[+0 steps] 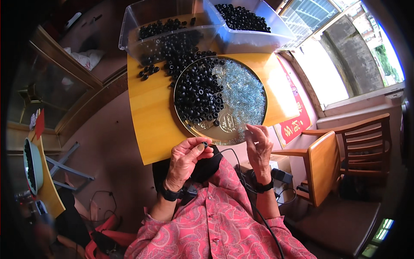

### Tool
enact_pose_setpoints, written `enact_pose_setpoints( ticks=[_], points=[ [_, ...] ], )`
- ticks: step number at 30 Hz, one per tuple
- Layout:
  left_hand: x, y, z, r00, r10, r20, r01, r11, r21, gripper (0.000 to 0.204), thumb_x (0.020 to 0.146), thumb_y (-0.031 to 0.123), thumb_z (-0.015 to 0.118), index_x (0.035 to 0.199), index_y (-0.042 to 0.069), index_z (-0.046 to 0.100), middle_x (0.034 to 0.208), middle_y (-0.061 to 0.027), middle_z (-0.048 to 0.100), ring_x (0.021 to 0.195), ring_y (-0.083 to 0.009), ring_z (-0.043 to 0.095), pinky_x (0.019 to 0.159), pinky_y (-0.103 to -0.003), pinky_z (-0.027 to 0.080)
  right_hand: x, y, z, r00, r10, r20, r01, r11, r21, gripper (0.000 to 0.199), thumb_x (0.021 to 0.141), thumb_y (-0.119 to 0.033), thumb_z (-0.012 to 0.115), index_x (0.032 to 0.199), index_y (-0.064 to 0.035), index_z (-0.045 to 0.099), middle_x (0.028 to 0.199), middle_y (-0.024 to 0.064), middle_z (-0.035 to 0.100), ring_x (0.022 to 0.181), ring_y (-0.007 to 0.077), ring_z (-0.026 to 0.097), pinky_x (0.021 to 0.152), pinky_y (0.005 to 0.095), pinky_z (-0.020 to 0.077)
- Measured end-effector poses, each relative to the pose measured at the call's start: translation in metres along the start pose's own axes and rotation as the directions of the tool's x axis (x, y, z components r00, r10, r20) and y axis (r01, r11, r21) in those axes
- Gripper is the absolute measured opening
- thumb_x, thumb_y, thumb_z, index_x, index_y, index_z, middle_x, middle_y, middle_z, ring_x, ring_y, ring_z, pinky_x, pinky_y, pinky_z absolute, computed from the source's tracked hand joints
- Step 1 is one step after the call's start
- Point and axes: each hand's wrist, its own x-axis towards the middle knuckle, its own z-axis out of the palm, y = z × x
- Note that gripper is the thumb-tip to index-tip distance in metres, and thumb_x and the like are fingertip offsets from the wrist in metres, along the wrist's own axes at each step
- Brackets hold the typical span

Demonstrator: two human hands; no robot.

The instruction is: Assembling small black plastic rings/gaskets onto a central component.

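Observation:
A round gold-rimmed tray lies on the table before me. Its left part holds a heap of small black ring-shaped pieces, its right part many tiny clear, bluish beads. Just off the tray's near edge, my left hand pinches one black ring-shaped piece between thumb and fingertips. My right hand is raised at the tray's near right rim, close to the clear beads, with thumb and fingertips drawn together. Whatever those fingertips hold is too small to make out.
Two clear plastic bins with more black pieces stand at the table's far side; pieces spill from the left one onto the yellow tabletop. A wooden chair is at right. A cable crosses my shirt. At far left another person sits by a bowl.

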Motion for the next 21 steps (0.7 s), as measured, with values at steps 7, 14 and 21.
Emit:
enact_pose_setpoints(
  ticks=[7,14,21],
  points=[
    [-0.003,-0.004,-0.008,0.999,-0.030,-0.023,0.030,1.000,-0.005,0.024,0.090,0.010,0.063,0.112,0.000,0.063,0.100,-0.0127,0.067,0.079,-0.0158,0.067,0.073,-0.028,0.058,-0.007,-0.007,0.003,0.999,0.047,-0.026,-0.049,0.994,-0.098,0.013,0.080,-0.006,0.071,0.093,-0.0079,0.068,0.086,0.0091,0.061,0.064,0.0189,0.062,0.055,0.0297,0.0494],
    [-0.005,-0.003,-0.004,0.999,0.000,-0.047,0.000,1.000,-0.010,0.026,0.092,0.011,0.061,0.115,0.001,0.063,0.099,-0.0109,0.068,0.077,-0.0128,0.065,0.071,-0.026,0.057,-0.003,-0.008,0.006,0.999,-0.028,0.028,0.032,0.989,-0.145,0.012,0.079,-0.005,0.070,0.089,-0.0113,0.070,0.085,0.0088,0.060,0.070,0.0227,0.062,0.059,0.0340,0.0484],
    [-0.009,-0.003,-0.008,0.998,0.000,-0.068,0.003,0.999,0.039,0.024,0.093,0.010,0.060,0.114,0.000,0.063,0.097,-0.0106,0.067,0.076,-0.0115,0.063,0.068,-0.025,0.056,-0.006,-0.004,0.006,0.999,-0.035,-0.001,0.035,0.993,-0.111,0.012,0.080,-0.003,0.069,0.091,-0.0083,0.067,0.085,0.0092,0.061,0.061,0.0198,0.062,0.055,0.0315,0.0489]
  ],
)
